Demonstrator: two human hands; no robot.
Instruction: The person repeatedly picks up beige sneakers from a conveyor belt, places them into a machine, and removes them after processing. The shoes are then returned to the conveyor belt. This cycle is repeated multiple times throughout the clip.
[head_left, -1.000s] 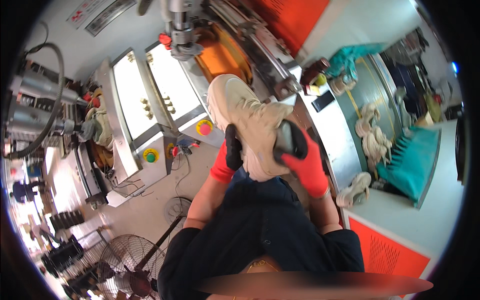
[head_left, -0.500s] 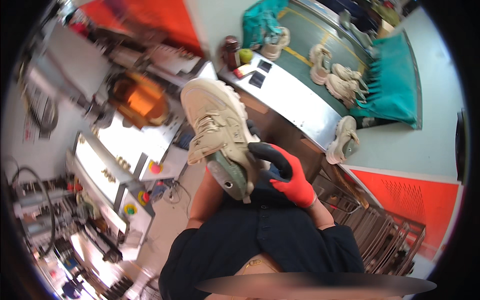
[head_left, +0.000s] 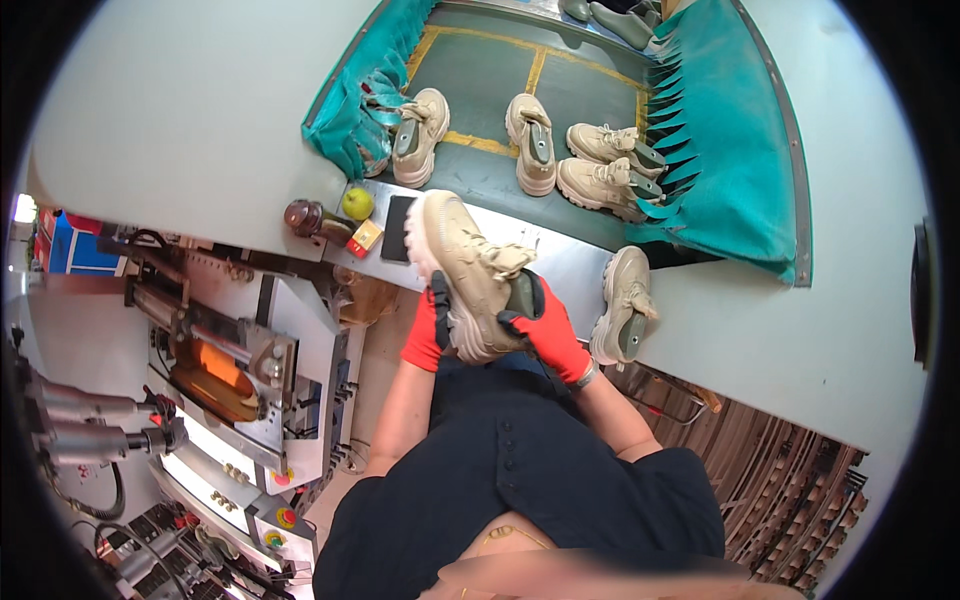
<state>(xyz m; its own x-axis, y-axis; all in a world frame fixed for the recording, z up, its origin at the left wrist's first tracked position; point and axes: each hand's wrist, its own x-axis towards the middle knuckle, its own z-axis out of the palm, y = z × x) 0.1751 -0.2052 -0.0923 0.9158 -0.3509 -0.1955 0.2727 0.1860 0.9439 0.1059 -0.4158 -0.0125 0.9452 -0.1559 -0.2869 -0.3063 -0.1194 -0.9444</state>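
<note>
To the left of the bench stands a machine with an orange glowing opening; no hand is near it. On the left end of the bench there are a brown bottle, a green fruit, a small red and yellow box and a dark flat phone.

The left hand, in a red and black glove, is in front of the near side of the bench and is closed on the sole of the held shoe. This beige shoe is tilted in the air, its toe toward the bench. The right hand, gloved the same, is bent around the heel part, with little opening of its fingers.

The shoe is already lifted, but its grey-green foot form is inside and it is not set down, so I judge its handling as only partly done. What remains on its surface I cannot tell.

Behind the bench, on the green belt, several similar beige shoes rest, most showing forms inside. On the right end of the bench lies one more shoe, also with its form.
</note>
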